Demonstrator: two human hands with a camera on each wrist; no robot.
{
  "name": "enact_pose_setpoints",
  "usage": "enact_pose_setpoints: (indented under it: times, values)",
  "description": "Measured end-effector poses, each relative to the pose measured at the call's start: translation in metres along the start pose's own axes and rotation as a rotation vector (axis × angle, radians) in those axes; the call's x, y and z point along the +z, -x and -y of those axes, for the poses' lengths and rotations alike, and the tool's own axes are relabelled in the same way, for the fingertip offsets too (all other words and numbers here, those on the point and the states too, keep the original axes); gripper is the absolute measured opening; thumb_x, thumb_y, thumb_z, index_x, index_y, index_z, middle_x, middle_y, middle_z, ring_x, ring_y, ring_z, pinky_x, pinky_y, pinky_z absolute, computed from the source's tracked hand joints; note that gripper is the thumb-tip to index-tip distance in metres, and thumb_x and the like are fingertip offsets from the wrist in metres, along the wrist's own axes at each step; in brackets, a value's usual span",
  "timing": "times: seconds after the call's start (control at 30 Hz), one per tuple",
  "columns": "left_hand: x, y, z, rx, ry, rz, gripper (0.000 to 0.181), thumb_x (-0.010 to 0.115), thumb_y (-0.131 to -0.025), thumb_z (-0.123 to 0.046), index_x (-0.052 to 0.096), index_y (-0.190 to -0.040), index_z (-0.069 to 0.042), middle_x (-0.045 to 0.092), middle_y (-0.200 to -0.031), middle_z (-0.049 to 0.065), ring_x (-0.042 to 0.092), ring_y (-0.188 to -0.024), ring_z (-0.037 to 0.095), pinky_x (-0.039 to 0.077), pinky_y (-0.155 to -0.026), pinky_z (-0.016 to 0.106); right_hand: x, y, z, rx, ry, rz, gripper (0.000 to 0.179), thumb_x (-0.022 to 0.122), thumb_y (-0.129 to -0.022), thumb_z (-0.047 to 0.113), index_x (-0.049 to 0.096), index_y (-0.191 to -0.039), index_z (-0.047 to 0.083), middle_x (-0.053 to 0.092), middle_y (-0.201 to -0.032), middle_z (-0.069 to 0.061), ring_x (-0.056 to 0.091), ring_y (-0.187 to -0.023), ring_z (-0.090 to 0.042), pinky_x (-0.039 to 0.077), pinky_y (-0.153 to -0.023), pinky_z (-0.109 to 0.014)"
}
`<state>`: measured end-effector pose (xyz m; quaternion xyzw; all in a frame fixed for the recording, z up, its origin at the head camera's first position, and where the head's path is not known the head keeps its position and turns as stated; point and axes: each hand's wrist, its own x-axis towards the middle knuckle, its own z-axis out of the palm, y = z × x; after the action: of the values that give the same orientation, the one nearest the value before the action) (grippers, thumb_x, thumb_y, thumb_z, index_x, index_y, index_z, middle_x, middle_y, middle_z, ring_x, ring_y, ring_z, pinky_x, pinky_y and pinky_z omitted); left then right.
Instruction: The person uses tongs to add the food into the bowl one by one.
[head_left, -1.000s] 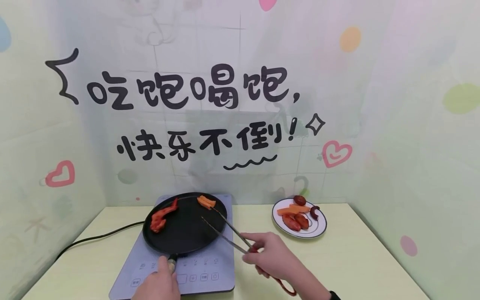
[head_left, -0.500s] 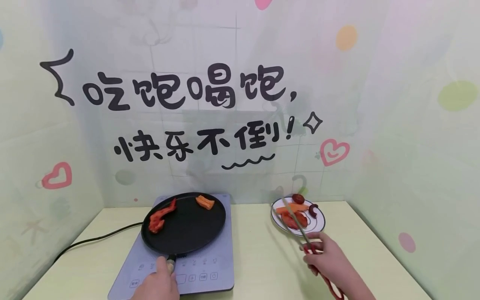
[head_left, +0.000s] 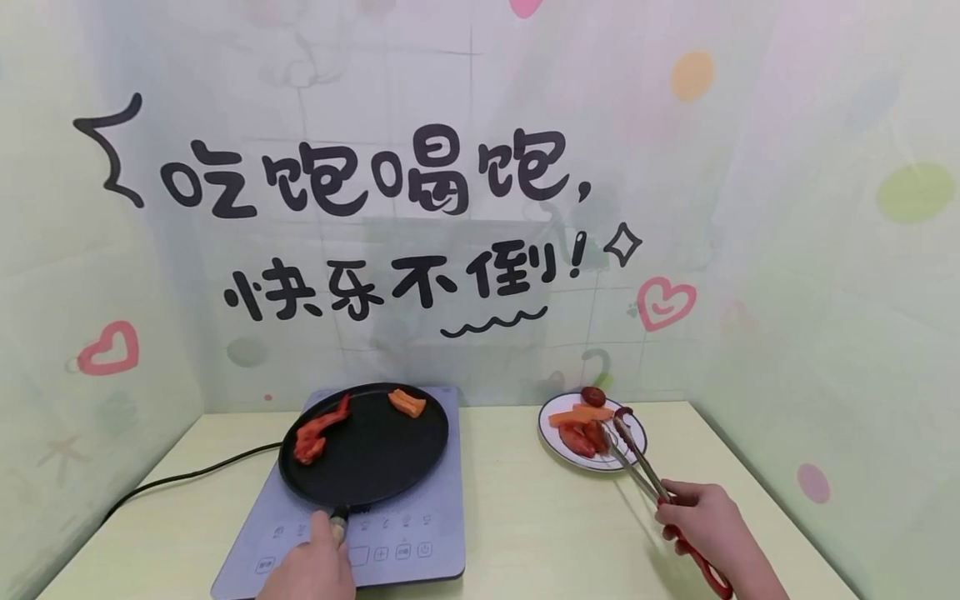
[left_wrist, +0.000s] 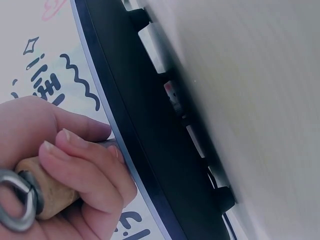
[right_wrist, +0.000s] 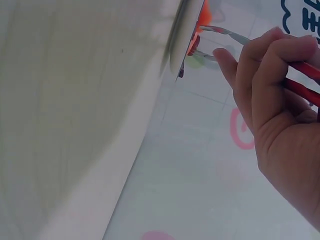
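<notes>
In the head view my left hand (head_left: 311, 568) grips the handle of a round black frying pan (head_left: 367, 458); the left wrist view shows the handle's wooden end (left_wrist: 55, 195) with a metal ring. A red chicken wing (head_left: 310, 442) lies at the pan's left, and orange strips (head_left: 407, 403) near its far right rim. My right hand (head_left: 708, 523) holds red-handled metal tongs (head_left: 636, 475), tips spread over the right side of a white plate (head_left: 553, 450). Near the tips are reddish pieces (head_left: 577, 440) and a dark curled piece (head_left: 624, 412). Whether the tips touch food, I cannot tell.
Under the pan is a flat induction cooker (head_left: 442, 533) with a black cord (head_left: 202, 472) running left. More orange strips (head_left: 573, 415) and a dark red round piece (head_left: 592, 396) lie on the plate. A printed wall sheet (head_left: 480, 358) stands behind the pale table (head_left: 517, 533).
My right hand has carried the tongs from above the pan, beside the orange strips, rightward to the plate's right side. The left hand keeps its hold on the pan handle.
</notes>
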<state>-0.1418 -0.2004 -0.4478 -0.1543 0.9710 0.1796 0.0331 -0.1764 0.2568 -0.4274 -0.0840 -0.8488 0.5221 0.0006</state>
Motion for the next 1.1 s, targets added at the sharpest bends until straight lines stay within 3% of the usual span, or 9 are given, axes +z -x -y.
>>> enact_pose_setpoints:
  times: [0.53,0.87,1.1]
  values:
    - [0.0003,0.0006,-0.0014,-0.028,-0.005,0.005,0.038,0.06,-0.106,-0.021,0.04,-0.123,0.007,0.059,-0.075,0.015,0.059,-0.064,0.028,0.046,-0.063,0.044,-0.0023,0.0014,-0.0048,-0.04,0.008,0.108,0.062,0.065,-0.092,0.002,0.048,-0.147,-0.02,0.065,-0.071,-0.008,0.057,-0.056,-0.015,0.052,-0.054,-0.029]
    - [-0.0022,0.0022,-0.0013,-0.016,-0.006,0.01,0.04,0.06,-0.106,-0.02,0.04,-0.126,0.008,0.059,-0.074,0.014,0.058,-0.063,0.027,0.044,-0.062,0.043,0.0058,0.0011,0.0018,-0.026,0.027,0.032,0.057,0.066,-0.091,-0.004,0.052,-0.145,-0.017,0.074,-0.091,-0.01,0.07,-0.069,-0.019,0.061,-0.059,-0.035]
    - [-0.003,0.0041,-0.0026,-0.01,-0.003,0.019,0.038,0.059,-0.107,-0.021,0.041,-0.125,0.007,0.057,-0.073,0.012,0.056,-0.062,0.026,0.042,-0.062,0.041,0.0036,0.0051,0.0022,-0.029,0.015,0.038,0.056,0.065,-0.091,-0.006,0.053,-0.145,-0.016,0.074,-0.093,-0.01,0.073,-0.072,-0.02,0.063,-0.063,-0.037]
